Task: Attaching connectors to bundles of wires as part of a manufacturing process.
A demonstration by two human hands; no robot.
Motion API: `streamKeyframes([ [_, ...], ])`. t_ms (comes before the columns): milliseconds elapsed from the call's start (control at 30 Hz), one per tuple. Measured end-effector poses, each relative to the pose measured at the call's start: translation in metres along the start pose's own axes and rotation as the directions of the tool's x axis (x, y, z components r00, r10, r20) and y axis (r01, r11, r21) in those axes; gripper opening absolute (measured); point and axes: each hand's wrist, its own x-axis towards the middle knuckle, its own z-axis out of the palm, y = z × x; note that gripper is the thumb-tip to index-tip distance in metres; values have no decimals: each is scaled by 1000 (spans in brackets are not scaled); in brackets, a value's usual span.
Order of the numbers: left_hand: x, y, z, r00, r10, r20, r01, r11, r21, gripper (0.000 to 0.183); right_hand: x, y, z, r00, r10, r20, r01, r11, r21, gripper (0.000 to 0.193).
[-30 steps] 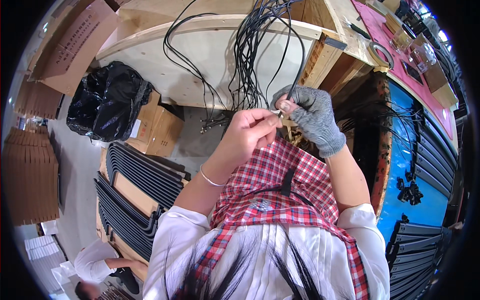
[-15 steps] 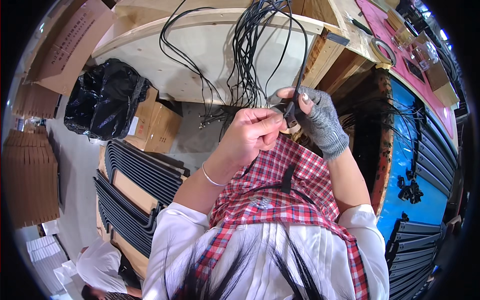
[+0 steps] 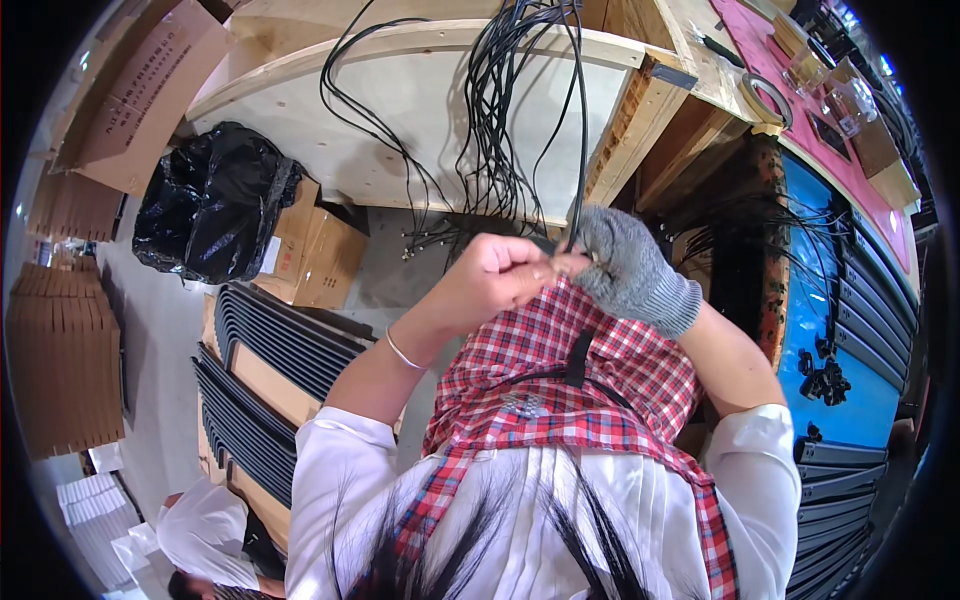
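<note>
My bare left hand [image 3: 500, 282] and my gloved right hand [image 3: 640, 272] meet in front of my apron, fingertips touching or nearly so. A grey knit glove with bare fingertips covers the right one. Its fingers are closed round the lower end of a black cable [image 3: 581, 130], which comes down from above. My left thumb and fingers pinch close to that end; whatever sits between them is too small and hidden to make out. Beyond my hands a bundle of thin black cables [image 3: 490, 110] hangs over a wooden bench's edge [image 3: 420, 40], with small metallic ends at the bottom.
Curved black tubes [image 3: 285, 335] lie stacked at left, near a black plastic bag [image 3: 215, 200] and cardboard boxes [image 3: 330, 260]. At right a blue-topped table [image 3: 840, 400] carries dark bars and small black parts. A tape roll [image 3: 766, 102] lies beyond. A person [image 3: 205, 535] is at lower left.
My right hand has turned over, its knuckles now upward, hiding the cable end that showed before. The cable now hangs straighter. My left hand stays pinched and has shifted slightly.
</note>
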Motion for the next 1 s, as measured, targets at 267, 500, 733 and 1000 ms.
streamKeyframes([
  [267,-23,-8,-1,888,253,384,-284,959,24,15,-40,46,3,720,-296,628,645,619,-448,28],
  [500,-8,-11,-3,986,-43,160,79,970,-231,14,-9,8,-13,955,281,-98,-136,707,694,25],
  [733,-9,5,13,982,-33,187,78,969,-235,15,14,3,-15,888,459,41,-388,695,606,25],
  [1000,-16,-38,22,880,475,-4,-337,630,699,18,11,0,2,907,422,12,-398,847,352,26],
])
